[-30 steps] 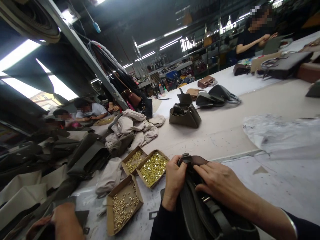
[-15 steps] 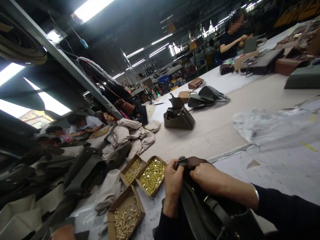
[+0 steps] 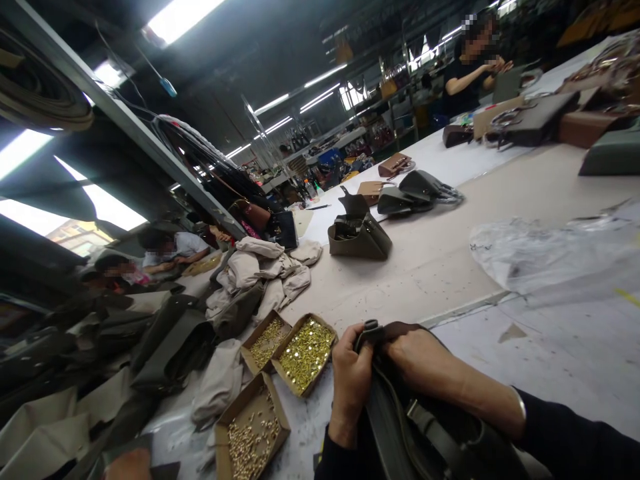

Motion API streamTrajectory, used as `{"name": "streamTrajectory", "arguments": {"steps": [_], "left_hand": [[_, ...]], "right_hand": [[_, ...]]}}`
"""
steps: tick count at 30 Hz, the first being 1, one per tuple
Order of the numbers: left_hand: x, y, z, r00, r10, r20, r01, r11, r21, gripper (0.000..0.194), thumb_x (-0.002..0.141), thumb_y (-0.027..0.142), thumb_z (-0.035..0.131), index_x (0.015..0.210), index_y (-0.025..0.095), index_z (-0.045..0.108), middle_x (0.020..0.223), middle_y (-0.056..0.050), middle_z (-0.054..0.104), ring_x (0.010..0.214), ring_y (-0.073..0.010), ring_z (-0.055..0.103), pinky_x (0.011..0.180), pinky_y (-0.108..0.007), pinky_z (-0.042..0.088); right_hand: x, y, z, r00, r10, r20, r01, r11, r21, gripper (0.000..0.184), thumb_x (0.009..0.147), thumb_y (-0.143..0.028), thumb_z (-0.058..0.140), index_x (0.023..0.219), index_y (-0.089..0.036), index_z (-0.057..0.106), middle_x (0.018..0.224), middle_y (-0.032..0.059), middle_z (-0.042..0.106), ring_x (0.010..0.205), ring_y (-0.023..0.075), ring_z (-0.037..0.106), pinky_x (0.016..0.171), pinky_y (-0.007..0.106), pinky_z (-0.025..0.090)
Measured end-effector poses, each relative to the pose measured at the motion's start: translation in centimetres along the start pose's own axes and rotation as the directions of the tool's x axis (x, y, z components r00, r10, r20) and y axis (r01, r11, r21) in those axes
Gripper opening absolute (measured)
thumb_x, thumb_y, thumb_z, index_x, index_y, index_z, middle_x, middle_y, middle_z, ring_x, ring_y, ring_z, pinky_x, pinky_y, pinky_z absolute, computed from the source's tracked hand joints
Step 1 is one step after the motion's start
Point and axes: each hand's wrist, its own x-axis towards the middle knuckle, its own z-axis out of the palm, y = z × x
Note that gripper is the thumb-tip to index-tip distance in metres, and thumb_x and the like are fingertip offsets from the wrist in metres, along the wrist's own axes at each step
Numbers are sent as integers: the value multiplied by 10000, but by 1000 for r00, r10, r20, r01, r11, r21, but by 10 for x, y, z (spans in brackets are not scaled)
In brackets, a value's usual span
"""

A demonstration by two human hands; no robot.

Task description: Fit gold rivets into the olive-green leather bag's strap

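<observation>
A dark olive handbag with a buckled strap lies tilted against me at the bottom. My left hand is closed on its upper edge, thumb on top, beside a small rolled tab. My right hand is closed at the bag's opening, its fingertips hidden behind the dark material. To the left of my hands sit cardboard trays: one of shiny gold studs, one of smaller gold pieces, and a nearer one with scattered gold fittings.
An open olive bag stands ahead on the table, with finished bags behind it. Clear plastic wrap lies at right. Beige cloth pouches and dark bag pieces pile up at left. Another person's hand shows at bottom left.
Both hands and the held edge of the bag have shifted slightly right and down in view. My grip looks much the same. A co-worker at the far right has raised their hands a little.
</observation>
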Motion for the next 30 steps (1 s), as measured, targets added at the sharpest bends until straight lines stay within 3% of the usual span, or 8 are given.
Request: {"name": "streamTrajectory", "arguments": {"steps": [8, 11, 14, 16, 17, 19, 23, 30], "left_hand": [[-10, -20, 15, 972, 145, -183, -144, 989, 20, 247, 842, 172, 609, 1052, 182, 741, 986, -49, 768, 924, -216, 720, 840, -313, 579], [-12, -24, 20, 949, 186, -254, -182, 982, 41, 233, 834, 149, 621, 1035, 185, 733, 943, -34, 758, 873, -199, 717, 784, -284, 585], [-12, -25, 23, 912, 292, -287, -281, 956, 80, 210, 841, 128, 639, 1026, 194, 714, 909, -17, 739, 822, -176, 703, 747, -260, 585], [-11, -27, 24, 872, 409, -268, -384, 912, 143, 213, 858, 112, 633, 1041, 202, 696, 923, -14, 733, 829, -165, 698, 761, -257, 582], [-11, -29, 25, 851, 463, -249, -430, 885, 179, 226, 865, 98, 622, 1053, 205, 687, 938, -15, 732, 840, -162, 697, 771, -258, 580], [-10, -32, 26, 803, 555, -218, -507, 828, 239, 278, 867, 64, 589, 1095, 201, 669, 968, -25, 733, 866, -162, 701, 793, -268, 583], [-12, -41, 28, 739, 643, -202, -590, 762, 266, 346, 850, 25, 551, 1154, 171, 626, 1028, -64, 730, 932, -176, 713, 837, -295, 614], [-19, -53, 23, 675, 727, -127, -672, 676, 302, 235, 981, 147, 614, 1216, 142, 595, 1120, -139, 720, 1081, -222, 723, 910, -345, 650]], "right_hand": [[-5, -1, -1, 1000, 1, -29, 0, 1000, 23, 221, 814, -68, 599, 967, -154, 733, 901, 118, 740, 779, 311, 725, 669, 370, 533], [-16, 0, -3, 979, -45, -201, 73, 989, 132, 106, 907, -144, 589, 904, -181, 689, 850, 73, 704, 752, 271, 689, 648, 358, 496], [-21, 2, -7, 822, 4, -569, 175, 950, 259, 139, 1026, -222, 543, 995, -184, 674, 937, 69, 671, 853, 257, 637, 765, 382, 492], [-19, 5, -10, 733, 82, -676, 186, 931, 315, 188, 1032, -225, 569, 1198, -188, 649, 1103, 92, 652, 1013, 280, 598, 899, 426, 483], [-17, 7, -11, 722, 108, -683, 194, 916, 351, 275, 1019, -208, 586, 1292, -194, 613, 1174, 101, 635, 1082, 291, 575, 950, 446, 472], [-12, 10, -12, 757, 96, -646, 259, 864, 432, 381, 1002, -164, 588, 1377, -224, 564, 1224, 91, 624, 1134, 286, 556, 979, 447, 471], [-8, 14, -6, 794, -4, -608, 414, 736, 536, 274, 1044, -100, 545, 1251, -260, 627, 1084, 34, 659, 995, 220, 603, 861, 362, 514], [-21, 15, 1, 714, -101, -693, 495, 773, 398, 288, 1035, 3, 560, 1247, -163, 662, 1060, 70, 680, 952, 186, 616, 820, 321, 537]]}}
